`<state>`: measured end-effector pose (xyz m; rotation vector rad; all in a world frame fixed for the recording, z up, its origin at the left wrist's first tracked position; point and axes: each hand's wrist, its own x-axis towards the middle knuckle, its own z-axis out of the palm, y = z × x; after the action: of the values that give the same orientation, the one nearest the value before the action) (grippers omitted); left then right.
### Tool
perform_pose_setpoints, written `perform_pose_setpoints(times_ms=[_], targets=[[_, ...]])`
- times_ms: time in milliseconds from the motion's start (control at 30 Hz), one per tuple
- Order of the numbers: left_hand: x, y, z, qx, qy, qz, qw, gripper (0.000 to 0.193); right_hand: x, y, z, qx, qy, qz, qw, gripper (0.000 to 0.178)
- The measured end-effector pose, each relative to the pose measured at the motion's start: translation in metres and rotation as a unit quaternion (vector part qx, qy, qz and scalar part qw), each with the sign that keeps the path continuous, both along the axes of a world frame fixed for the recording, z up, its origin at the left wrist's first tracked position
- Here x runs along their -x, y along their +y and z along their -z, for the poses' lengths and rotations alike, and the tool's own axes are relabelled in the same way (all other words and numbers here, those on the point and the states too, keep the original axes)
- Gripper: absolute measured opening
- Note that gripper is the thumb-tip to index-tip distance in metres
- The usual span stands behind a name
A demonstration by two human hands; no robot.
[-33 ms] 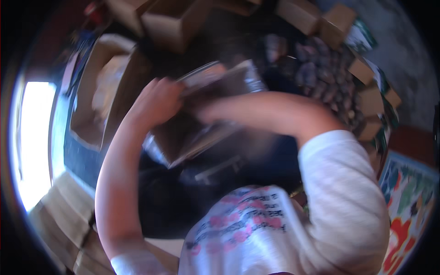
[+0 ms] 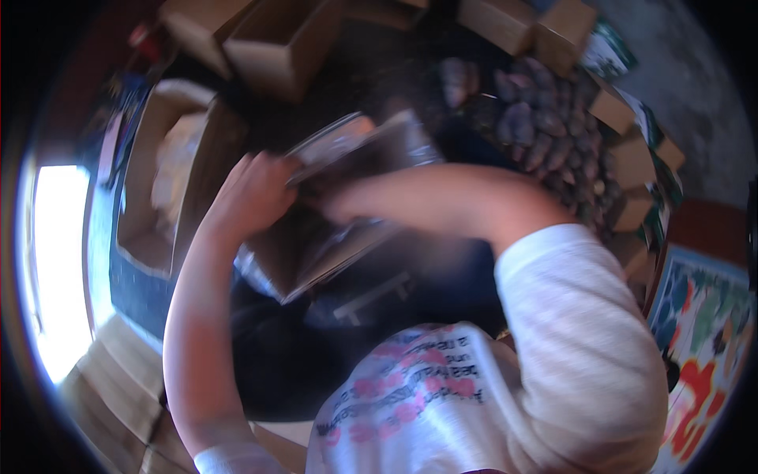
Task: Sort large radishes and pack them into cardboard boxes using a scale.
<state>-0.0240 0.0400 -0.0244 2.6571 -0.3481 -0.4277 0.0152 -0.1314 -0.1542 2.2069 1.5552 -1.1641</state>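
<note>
An open cardboard box (image 2: 341, 261) with clear plastic film along its edges is tilted in front of me. My left hand (image 2: 257, 191) is closed over its left rim, fingers curled on the edge. My right hand (image 2: 341, 203) reaches down into the box, its fingers hidden inside and blurred by motion. Clear film (image 2: 325, 148) shows at the box's far side.
To the left stands a larger open carton (image 2: 134, 229) holding pale wrapped contents (image 2: 175, 170). Empty cartons (image 2: 272, 59) lie at the back. Many dark, rounded lumps (image 2: 545, 126) are spread at the right, bordered by small cardboard boxes (image 2: 632, 162). A colourful printed panel (image 2: 703, 332) leans at the lower right.
The whole view has shifted slightly, so the scene sits a little lower and further left. Both hands keep their places at the box.
</note>
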Motion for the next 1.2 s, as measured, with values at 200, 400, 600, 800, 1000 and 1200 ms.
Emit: perform_pose_setpoints(times_ms=[200, 400, 600, 800, 1000, 1200], targets=[[-0.022, -0.037, -0.023, -0.030, -0.002, 0.006, 1.000, 0.041, -0.024, 0.025, 0.048, 0.013, 0.017, -0.059, 0.998, 0.046], [-0.028, -0.046, -0.020, 0.005, 0.121, -0.062, 0.991, 0.052, -0.101, -0.156, -0.233, -0.297, 0.130, 0.101, 0.941, 0.046], [-0.017, -0.045, 0.002, 0.096, 0.117, -0.071, 0.986, 0.061, -0.073, -0.453, -0.285, -0.401, -0.146, 0.489, 0.761, 0.041], [-0.023, -0.037, 0.005, 0.063, 0.129, -0.130, 0.981, 0.057, 0.043, -0.617, -0.118, -0.239, -0.149, 0.672, 0.685, 0.044], [-0.018, -0.029, 0.004, 0.089, 0.022, -0.163, 0.982, 0.054, 0.131, -0.603, 0.014, -0.031, -0.033, 0.755, 0.654, 0.054], [-0.018, -0.006, 0.001, 0.033, -0.086, -0.218, 0.972, 0.045, 0.169, -0.524, 0.105, 0.009, -0.037, 0.637, 0.770, 0.082]])
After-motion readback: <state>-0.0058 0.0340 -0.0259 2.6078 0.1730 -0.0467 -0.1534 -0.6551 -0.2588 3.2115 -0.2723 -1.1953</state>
